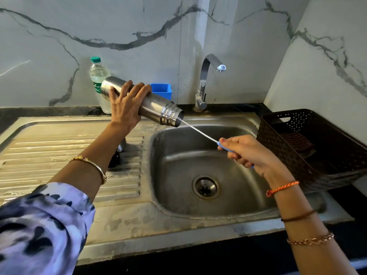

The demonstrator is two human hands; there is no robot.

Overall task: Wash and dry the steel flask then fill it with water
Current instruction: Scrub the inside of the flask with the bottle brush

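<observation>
My left hand (127, 108) is gripping the steel flask (148, 103) around its middle, fingers curled over the top of the body, and is holding it tilted above the sink's back edge, where drainboard meets basin. The flask's base is pointing up and left; its threaded open mouth is pointing down and right over the basin's back-left corner.

My right hand (246, 153) is closing around the blue handle of a bottle brush (200, 132), fingers wrapped tight, above the basin's right side. The brush's twisted wire stem is running from that handle up and left into the flask's mouth; the bristle end is lying hidden inside.

The stainless steel sink (127, 219) is carrying a ribbed drainboard on the left and a basin with a round drain (206, 187) on the right. A dark object (117, 153) is sitting on the drainboard under my left forearm; what it is cannot be told.

Along the back edge, a clear plastic water bottle (97, 76) with a green cap is standing behind the flask, a blue container (161, 90) beside it, and the chrome tap (206, 80) behind the basin. A dark perforated basket (309, 147) is resting at the sink's right edge.
</observation>
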